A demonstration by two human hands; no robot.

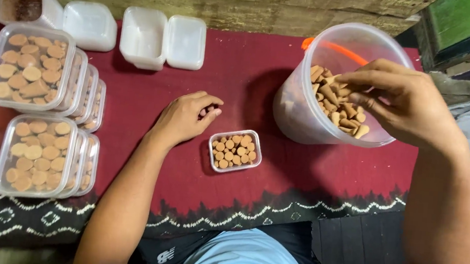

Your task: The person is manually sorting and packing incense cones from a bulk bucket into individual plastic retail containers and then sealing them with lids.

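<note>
A small clear box (235,150) filled with upright brown cones sits on the red cloth (239,81) in the middle. My left hand (186,117) rests on the cloth just left of it, fingers curled around what looks like a few cones. My right hand (402,101) reaches into the mouth of a large clear tub (304,112) tilted toward me, fingers pinched among the loose brown cones (339,104) inside. Whether it grips any cone is hidden by the fingers.
Two rows of filled, lidded clear boxes (28,66) (34,156) stand on edge at the left. Empty boxes and lids (164,38) lie along the back, with another container (22,3) at the far left corner. A wooden wall runs behind.
</note>
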